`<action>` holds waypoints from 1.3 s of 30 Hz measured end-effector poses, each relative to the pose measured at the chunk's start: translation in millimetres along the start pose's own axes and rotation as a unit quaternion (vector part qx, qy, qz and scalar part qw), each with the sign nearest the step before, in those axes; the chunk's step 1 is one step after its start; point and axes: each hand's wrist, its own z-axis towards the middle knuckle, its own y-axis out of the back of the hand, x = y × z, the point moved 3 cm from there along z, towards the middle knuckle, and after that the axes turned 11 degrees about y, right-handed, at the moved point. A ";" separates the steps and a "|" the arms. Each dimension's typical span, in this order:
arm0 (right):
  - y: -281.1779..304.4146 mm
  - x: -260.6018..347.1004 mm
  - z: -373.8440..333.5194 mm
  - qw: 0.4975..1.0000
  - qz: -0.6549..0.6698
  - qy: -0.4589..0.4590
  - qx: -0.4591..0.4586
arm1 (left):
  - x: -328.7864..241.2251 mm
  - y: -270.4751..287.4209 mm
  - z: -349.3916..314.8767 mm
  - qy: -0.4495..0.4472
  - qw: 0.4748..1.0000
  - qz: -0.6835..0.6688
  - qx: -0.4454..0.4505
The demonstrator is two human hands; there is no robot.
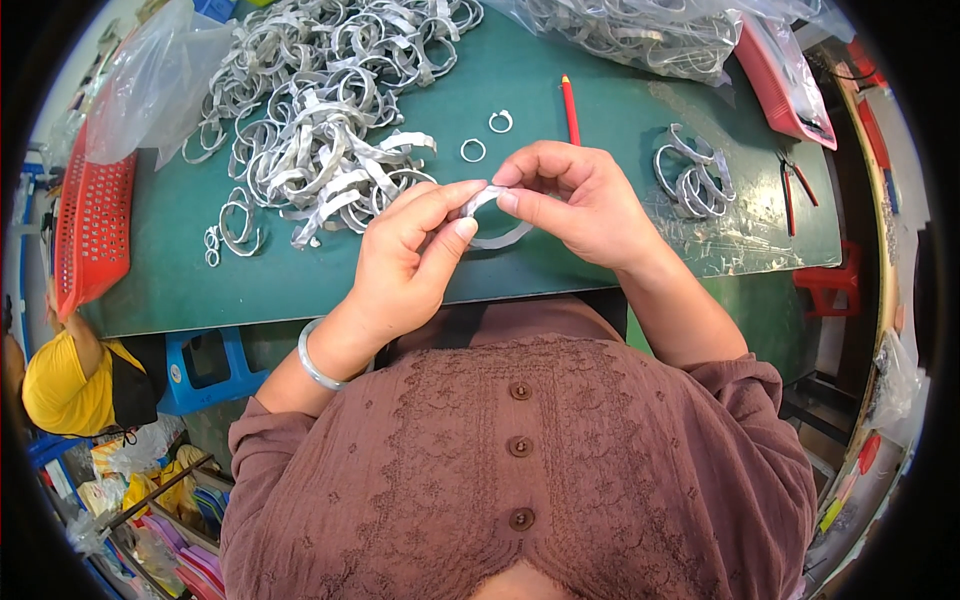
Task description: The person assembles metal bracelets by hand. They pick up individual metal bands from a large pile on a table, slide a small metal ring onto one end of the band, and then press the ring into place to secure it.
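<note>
A silvery-grey open bangle [503, 240] is held between my two hands above the green table's near edge. My left hand [415, 235] pinches one side of it between thumb and fingers. Thumb and forefinger of my right hand [575, 200] close on its upper part, where the band looks twisted or overlapped; the fingertips cover some of it. Just beyond my hands lie two small silvery rings, one a plain circle [473, 150] and one with a raised front [500, 122]. A large heap of similar bangles [320, 140] spreads to the left.
A red pencil [570, 110] lies beyond my right hand. Several bangles [695, 180] and red-handled pliers [789, 195] are at right. A red basket [95, 225] stands left, a pink tray [785, 90] far right. Someone in a yellow shirt [68, 385] is by a blue stool [205, 385].
</note>
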 end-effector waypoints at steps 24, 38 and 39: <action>-0.8 -1.4 0.9 0.997 0.047 -0.066 -0.003 | 2.2 -4.2 -2.5 0.095 0.989 -0.109 0.027; -0.3 -7.9 -0.1 0.994 0.065 -0.084 -0.010 | 6.7 -5.2 -2.5 0.200 0.963 -0.178 0.038; -0.5 -8.2 -0.3 0.995 0.064 -0.082 -0.011 | 6.9 -4.7 -2.0 0.209 0.959 -0.185 0.044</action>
